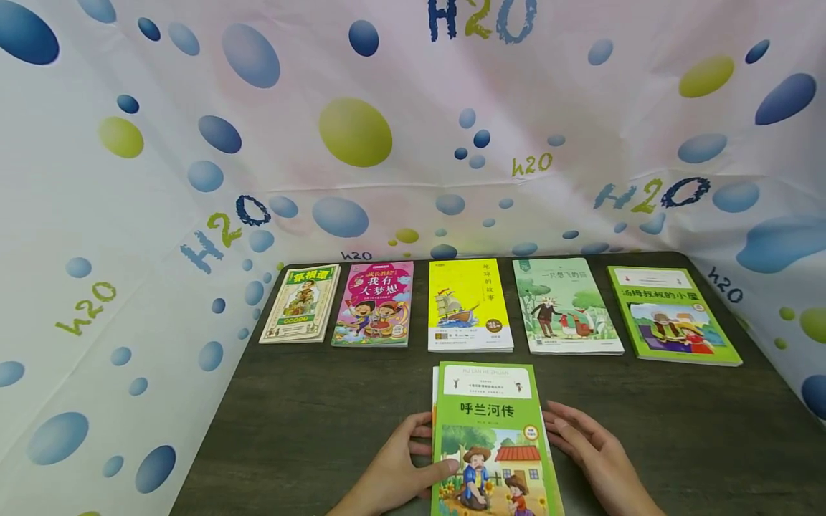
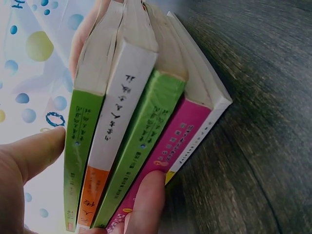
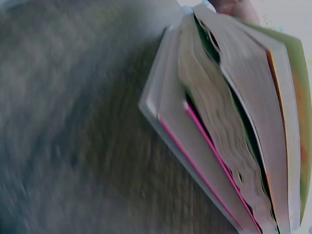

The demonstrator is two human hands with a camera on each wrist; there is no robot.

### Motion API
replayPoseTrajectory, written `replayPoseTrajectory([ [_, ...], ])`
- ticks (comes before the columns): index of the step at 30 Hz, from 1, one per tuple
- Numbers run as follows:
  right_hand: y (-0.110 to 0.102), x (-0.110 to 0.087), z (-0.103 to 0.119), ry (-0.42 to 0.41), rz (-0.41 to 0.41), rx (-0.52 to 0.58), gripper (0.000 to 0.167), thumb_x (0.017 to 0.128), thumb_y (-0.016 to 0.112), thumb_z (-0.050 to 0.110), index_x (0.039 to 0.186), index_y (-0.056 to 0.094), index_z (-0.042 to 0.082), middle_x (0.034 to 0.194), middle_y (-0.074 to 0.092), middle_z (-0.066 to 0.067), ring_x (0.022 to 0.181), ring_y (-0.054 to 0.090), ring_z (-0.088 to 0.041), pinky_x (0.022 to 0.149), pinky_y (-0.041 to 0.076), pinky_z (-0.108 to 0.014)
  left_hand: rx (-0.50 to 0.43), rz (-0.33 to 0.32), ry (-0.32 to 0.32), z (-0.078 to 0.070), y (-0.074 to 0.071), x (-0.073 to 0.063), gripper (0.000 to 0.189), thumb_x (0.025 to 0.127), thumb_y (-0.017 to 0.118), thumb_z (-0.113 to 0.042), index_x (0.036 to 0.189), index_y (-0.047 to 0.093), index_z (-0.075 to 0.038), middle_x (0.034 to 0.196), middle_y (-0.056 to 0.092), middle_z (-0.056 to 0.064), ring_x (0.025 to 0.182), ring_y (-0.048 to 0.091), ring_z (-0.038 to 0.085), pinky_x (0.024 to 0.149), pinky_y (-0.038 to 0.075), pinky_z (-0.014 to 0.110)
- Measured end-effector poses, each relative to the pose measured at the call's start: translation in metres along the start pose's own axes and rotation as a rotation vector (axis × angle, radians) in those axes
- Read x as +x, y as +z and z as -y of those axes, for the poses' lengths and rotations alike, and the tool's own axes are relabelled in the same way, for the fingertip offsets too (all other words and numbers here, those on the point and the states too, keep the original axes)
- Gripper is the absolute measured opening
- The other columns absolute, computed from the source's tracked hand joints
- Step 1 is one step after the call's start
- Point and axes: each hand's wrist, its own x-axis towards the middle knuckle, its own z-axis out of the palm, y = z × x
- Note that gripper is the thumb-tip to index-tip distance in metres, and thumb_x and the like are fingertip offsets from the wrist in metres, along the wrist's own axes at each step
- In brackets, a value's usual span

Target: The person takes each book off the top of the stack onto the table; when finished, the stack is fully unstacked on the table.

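A stack of several books, topped by a green book (image 1: 493,437) with a picture of a person in a hat and a child, stands near the front of the table. My left hand (image 1: 403,466) grips its left side, thumb over the top cover. In the left wrist view, a finger touches the pink book's spine (image 2: 146,180); green, white-orange and white spines lie around it. On the stack's right, my right hand (image 1: 594,451) has relaxed fingers beside the page edges. The right wrist view shows those page edges (image 3: 219,112); that hand's fingers are mostly out of sight there.
Along the back of the dark table (image 1: 290,416) lies a row: a cream-green book (image 1: 301,304), a pink book (image 1: 374,304), a yellow book (image 1: 467,304), a pale green book (image 1: 566,307) and a bright green book (image 1: 674,315). A bubble-patterned cloth (image 1: 413,86) hangs behind.
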Motion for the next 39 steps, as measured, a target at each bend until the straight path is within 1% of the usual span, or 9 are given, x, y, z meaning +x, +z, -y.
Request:
replayPoseTrajectory([
  [7,0.008,-0.005,-0.005,0.037,-0.006,-0.096,0.084,0.097,0.067,0.06,0.158,0.045,0.007,0.16,0.051,-0.019,0.131,0.064,-0.022,0.103,0.059,-0.04,0.025,0.0,-0.001,-0.001,-0.001,0.0,0.089,0.09,0.085,-0.036,0.158,0.037,-0.003,0.133,0.054,0.015,0.109,0.059,0.024,0.057,0.062,0.038],
  [13,0.017,-0.014,-0.014,-0.03,-0.029,-0.108,0.066,0.107,0.062,0.04,0.158,0.045,0.003,0.155,0.054,-0.023,0.122,0.069,-0.025,0.088,0.063,-0.032,0.017,-0.012,0.004,-0.002,-0.001,-0.001,0.088,0.09,0.085,-0.034,0.157,0.038,-0.003,0.133,0.054,0.016,0.11,0.059,0.025,0.057,0.062,0.039],
  [18,0.023,-0.018,-0.019,-0.055,-0.046,-0.114,0.069,0.107,0.059,0.046,0.16,0.042,0.006,0.158,0.05,-0.025,0.116,0.071,-0.024,0.078,0.062,-0.03,0.03,0.001,0.01,-0.003,-0.004,-0.002,0.089,0.09,0.085,-0.037,0.157,0.039,-0.002,0.134,0.053,0.017,0.108,0.06,0.024,0.058,0.062,0.038],
  [23,0.025,-0.02,-0.023,-0.094,-0.044,-0.11,0.064,0.107,0.061,0.037,0.16,0.042,0.006,0.156,0.05,-0.025,0.117,0.069,-0.024,0.076,0.062,-0.03,0.019,0.039,0.026,0.006,-0.011,0.002,0.086,0.091,0.083,-0.044,0.158,0.041,-0.009,0.137,0.054,0.013,0.107,0.061,0.02,0.056,0.062,0.041],
  [24,0.025,-0.021,-0.024,-0.098,-0.039,-0.097,0.065,0.107,0.063,0.036,0.16,0.042,0.007,0.156,0.05,-0.024,0.119,0.069,-0.026,0.077,0.063,-0.03,0.014,0.049,0.034,0.016,-0.013,0.008,0.085,0.09,0.083,-0.048,0.157,0.044,-0.013,0.137,0.055,0.01,0.107,0.062,0.019,0.059,0.063,0.039],
  [27,0.025,-0.021,-0.023,-0.096,-0.034,-0.095,0.07,0.104,0.068,0.037,0.161,0.041,0.007,0.156,0.049,-0.025,0.126,0.067,-0.033,0.081,0.064,-0.031,0.01,0.069,0.068,0.017,-0.016,0.006,0.075,0.095,0.079,-0.042,0.156,0.046,-0.011,0.136,0.058,0.009,0.107,0.066,0.02,0.073,0.064,0.04],
  [31,0.026,-0.021,-0.021,-0.082,-0.038,-0.101,0.076,0.1,0.072,0.037,0.162,0.039,0.007,0.159,0.046,-0.026,0.134,0.062,-0.038,0.086,0.065,-0.032,0.0,0.087,0.11,0.002,-0.017,-0.008,0.063,0.101,0.073,-0.028,0.151,0.048,0.001,0.132,0.062,0.014,0.108,0.068,0.023,0.09,0.06,0.037],
  [34,0.026,-0.021,-0.021,-0.081,-0.038,-0.101,0.077,0.1,0.073,0.037,0.162,0.039,0.007,0.158,0.047,-0.026,0.133,0.064,-0.037,0.086,0.065,-0.032,0.009,0.08,0.104,0.002,-0.018,-0.011,0.058,0.101,0.073,-0.03,0.145,0.052,0.001,0.123,0.064,0.012,0.102,0.067,0.021,0.085,0.058,0.031],
  [39,0.025,-0.022,-0.022,-0.073,-0.034,-0.092,0.077,0.099,0.073,0.038,0.162,0.039,0.008,0.157,0.049,-0.027,0.131,0.065,-0.037,0.085,0.065,-0.034,-0.028,0.1,0.069,0.002,-0.023,-0.013,0.052,0.102,0.072,-0.03,0.139,0.054,0.001,0.1,0.064,0.007,0.077,0.062,0.015,0.057,0.053,0.027],
])
